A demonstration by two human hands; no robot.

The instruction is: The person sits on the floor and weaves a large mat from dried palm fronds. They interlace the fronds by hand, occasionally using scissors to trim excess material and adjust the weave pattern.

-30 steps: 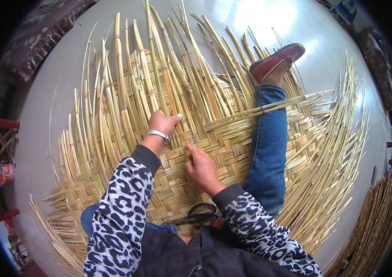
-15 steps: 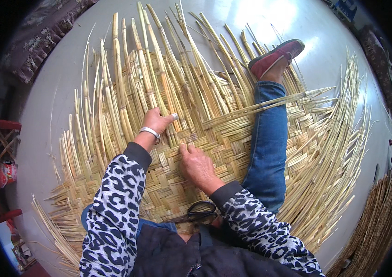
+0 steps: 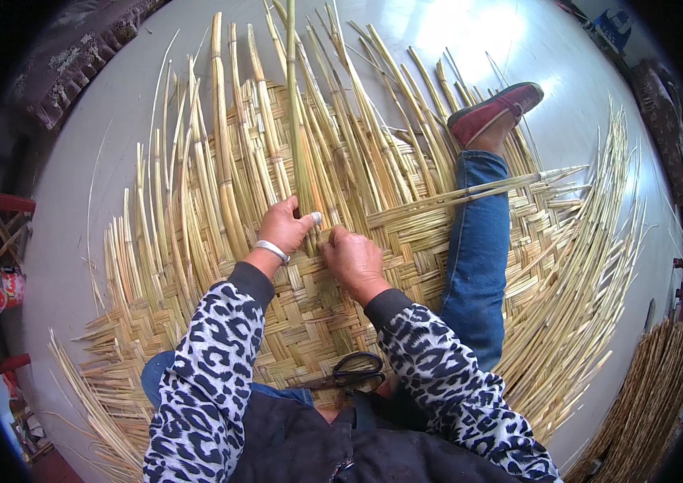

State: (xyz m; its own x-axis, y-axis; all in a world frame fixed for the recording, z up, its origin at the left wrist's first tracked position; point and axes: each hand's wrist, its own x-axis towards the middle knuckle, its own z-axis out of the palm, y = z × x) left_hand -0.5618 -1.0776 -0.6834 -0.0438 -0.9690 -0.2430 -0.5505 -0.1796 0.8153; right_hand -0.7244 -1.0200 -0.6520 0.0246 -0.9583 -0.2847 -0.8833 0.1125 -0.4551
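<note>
A mat of pale yellow reed strips (image 3: pixel 301 294) in a diagonal weave lies under both my hands. At its far side, long loose reeds fan away from me. My left hand (image 3: pixel 283 229), with a white bracelet at the wrist and a pale wrap on the thumb, is closed on upright reed strips, one of them a greenish reed (image 3: pixel 293 121). Close beside it on the right, my right hand (image 3: pixel 356 262) has its fingers curled in a pinch at the weave; the strips under its fingertips are mostly hidden. Dark-handled scissors (image 3: pixel 357 370) rest on the mat near my lap.
My leg in blue jeans (image 3: pixel 474 258) stretches across the mat, ending in a red shoe (image 3: pixel 494 115). Several reeds (image 3: pixel 478 193) lie crosswise over it. Loose reed ends (image 3: pixel 575 306) spread at the right. A brown stalk bundle (image 3: pixel 647 402) stands lower right, red wooden furniture (image 3: pixel 4 205) at left.
Both hands have moved slightly away from me and closer together. The greenish reed now stands more upright above my left hand. My right fingers have curled in tighter.
</note>
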